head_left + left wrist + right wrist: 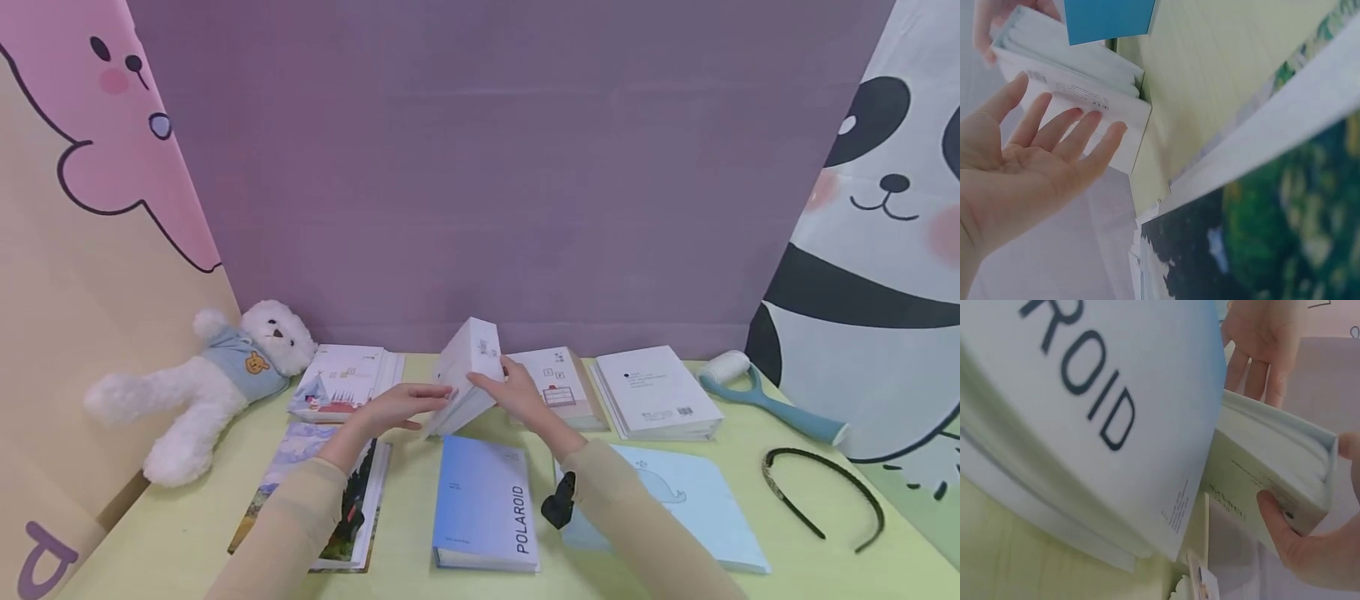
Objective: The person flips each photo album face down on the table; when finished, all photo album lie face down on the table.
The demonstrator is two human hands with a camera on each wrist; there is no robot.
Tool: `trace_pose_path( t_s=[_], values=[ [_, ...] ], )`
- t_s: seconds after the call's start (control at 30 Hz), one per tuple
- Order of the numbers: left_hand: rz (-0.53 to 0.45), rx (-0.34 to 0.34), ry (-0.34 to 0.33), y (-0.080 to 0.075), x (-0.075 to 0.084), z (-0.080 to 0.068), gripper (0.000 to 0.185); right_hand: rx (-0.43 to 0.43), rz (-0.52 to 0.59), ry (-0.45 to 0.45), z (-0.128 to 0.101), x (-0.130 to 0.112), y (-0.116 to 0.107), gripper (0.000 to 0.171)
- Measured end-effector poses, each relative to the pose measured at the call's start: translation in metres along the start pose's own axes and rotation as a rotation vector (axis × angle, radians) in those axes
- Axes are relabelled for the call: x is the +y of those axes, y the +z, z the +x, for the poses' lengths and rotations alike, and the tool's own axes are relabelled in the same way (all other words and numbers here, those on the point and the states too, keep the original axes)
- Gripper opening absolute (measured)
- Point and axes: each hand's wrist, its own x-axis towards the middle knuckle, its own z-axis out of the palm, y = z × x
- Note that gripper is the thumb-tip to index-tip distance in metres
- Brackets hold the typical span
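At the middle back of the table, a white photo album stands tilted on edge. My right hand grips its right side, the thumb lying across the printed face in the right wrist view. On the other side, my left hand has its fingers spread and nearly straight against the cover; the left wrist view shows them over the cover's fine print. Just in front lies a blue-and-white album marked POLAROID. Behind my right hand is a white album with a tan spine.
A cartoon-covered album and a painted-cover album lie left, beside a white plush bear. On the right are another white album, a pale blue album, a lint roller and a black headband.
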Motion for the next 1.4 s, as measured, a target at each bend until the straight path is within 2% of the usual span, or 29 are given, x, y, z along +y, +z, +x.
trace_pose_path(
  t_s=[0.13, 0.3, 0.4, 0.53, 0.7, 0.83, 0.97, 1.1, 1.2, 1.3, 1.4],
  values=[
    [0.031, 0.019, -0.013, -0.004, -0.001, -0.002, 0.043, -0.020, -0.055, 0.048, 0.002, 0.003, -0.002, 0.056],
    [0.066, 0.003, -0.023, -0.010, -0.002, -0.006, 0.044, -0.046, -0.110, 0.102, 0.001, 0.008, -0.003, 0.068],
    [0.085, 0.007, -0.061, -0.011, -0.001, -0.007, 0.046, -0.044, -0.156, 0.104, 0.000, 0.010, -0.005, 0.075],
    [0.108, 0.044, -0.126, -0.012, -0.002, -0.008, 0.049, -0.032, -0.186, 0.093, 0.002, 0.014, -0.005, 0.076],
    [0.122, 0.067, -0.169, -0.015, -0.006, -0.011, 0.048, -0.048, -0.198, 0.101, 0.002, 0.020, -0.002, 0.077],
    [0.141, 0.084, -0.199, -0.018, -0.009, -0.012, 0.046, -0.072, -0.178, 0.140, 0.003, 0.023, 0.000, 0.073],
    [0.151, 0.109, -0.200, -0.020, -0.012, -0.014, 0.045, -0.107, -0.174, 0.144, 0.004, 0.029, 0.002, 0.069],
    [0.181, 0.152, -0.192, -0.022, -0.014, -0.013, 0.047, -0.176, -0.240, 0.103, 0.003, 0.033, 0.004, 0.062],
    [0.195, 0.174, -0.194, -0.023, -0.014, -0.012, 0.048, -0.228, -0.307, 0.025, 0.001, 0.032, 0.006, 0.046],
    [0.203, 0.182, -0.201, -0.023, -0.014, -0.013, 0.050, -0.242, -0.339, -0.034, -0.001, 0.029, 0.007, 0.031],
    [0.184, 0.188, -0.215, -0.024, -0.015, -0.012, 0.053, -0.237, -0.311, -0.019, -0.003, 0.027, 0.008, 0.034]
  ],
)
